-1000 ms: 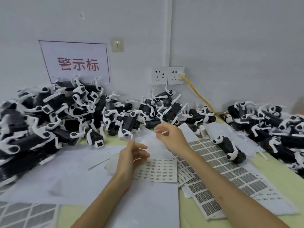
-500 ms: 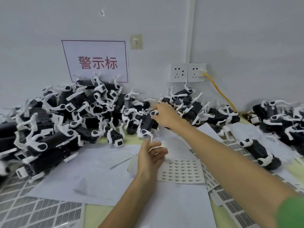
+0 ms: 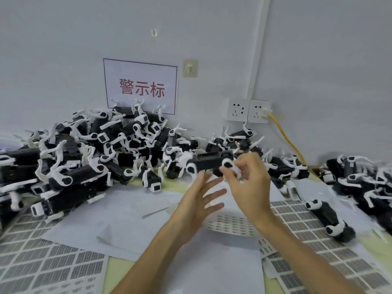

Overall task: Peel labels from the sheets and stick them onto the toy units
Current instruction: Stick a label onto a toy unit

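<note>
My right hand grips a black toy unit with white legs by its right end and holds it in the air above the table. My left hand is just below it, fingers spread and straight, holding nothing. A small label sheet lies on white paper under both hands, partly hidden by them. A big heap of black and white toy units fills the left and back of the table.
More toy units are heaped at the right, and a single one lies on grey label sheets. Further label sheets cover the near left. White backing papers lie in the middle. A yellow cable hangs from the wall socket.
My right hand reached into the pile, took a toy unit and pulled it back toward me. My left hand lifted off the label sheet and spread its fingers. The view turned left.
</note>
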### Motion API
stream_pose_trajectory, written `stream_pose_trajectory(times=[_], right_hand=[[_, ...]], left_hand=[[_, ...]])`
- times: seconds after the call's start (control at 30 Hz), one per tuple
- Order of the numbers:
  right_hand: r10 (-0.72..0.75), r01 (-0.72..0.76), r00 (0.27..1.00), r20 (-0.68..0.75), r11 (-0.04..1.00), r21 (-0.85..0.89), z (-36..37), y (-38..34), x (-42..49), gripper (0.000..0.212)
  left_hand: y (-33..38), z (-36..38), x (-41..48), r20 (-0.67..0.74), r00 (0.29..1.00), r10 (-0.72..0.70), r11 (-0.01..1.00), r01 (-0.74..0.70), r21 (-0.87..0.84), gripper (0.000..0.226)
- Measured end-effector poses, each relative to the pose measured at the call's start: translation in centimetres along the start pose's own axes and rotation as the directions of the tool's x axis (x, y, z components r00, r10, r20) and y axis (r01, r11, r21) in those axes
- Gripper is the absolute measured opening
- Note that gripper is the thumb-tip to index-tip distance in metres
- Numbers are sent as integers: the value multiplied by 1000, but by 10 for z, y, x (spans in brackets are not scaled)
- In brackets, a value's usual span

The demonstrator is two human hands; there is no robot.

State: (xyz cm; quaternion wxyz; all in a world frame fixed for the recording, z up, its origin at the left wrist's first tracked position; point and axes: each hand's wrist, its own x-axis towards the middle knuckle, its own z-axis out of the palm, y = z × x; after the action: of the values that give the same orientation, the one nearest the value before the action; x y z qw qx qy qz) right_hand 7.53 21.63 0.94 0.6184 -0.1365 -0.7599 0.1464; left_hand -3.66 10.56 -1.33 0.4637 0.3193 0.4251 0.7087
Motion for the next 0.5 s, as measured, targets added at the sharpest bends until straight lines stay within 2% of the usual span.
stream_pose_trajectory(times=[0.07,0.2,0.27,0.37,0.5], right_hand=[[-39,38,999,38,998,47,-3,-7,-23,27],[-30,20,974,226,999,44,-1,-10,-47,19],[-7,1,970,244,1000,22,-4,-12,-47,5],[11,-9,964,265,1000,-9,-11,-16,-43,35],[10,18,895,446,998,-60,-12,-19,-44,43]], left_hand=[[2,-3,-1,-35,998,47,999,-48,-10,57],[3,-11,0,-49,995,87,996,-88,0,64],[1,-13,1,-70,995,76,996,-78,-33,64],[-3,-13,3,-109,993,51,997,-56,-44,59],[-8,-9,3,-60,998,13,999,-15,-34,56]])
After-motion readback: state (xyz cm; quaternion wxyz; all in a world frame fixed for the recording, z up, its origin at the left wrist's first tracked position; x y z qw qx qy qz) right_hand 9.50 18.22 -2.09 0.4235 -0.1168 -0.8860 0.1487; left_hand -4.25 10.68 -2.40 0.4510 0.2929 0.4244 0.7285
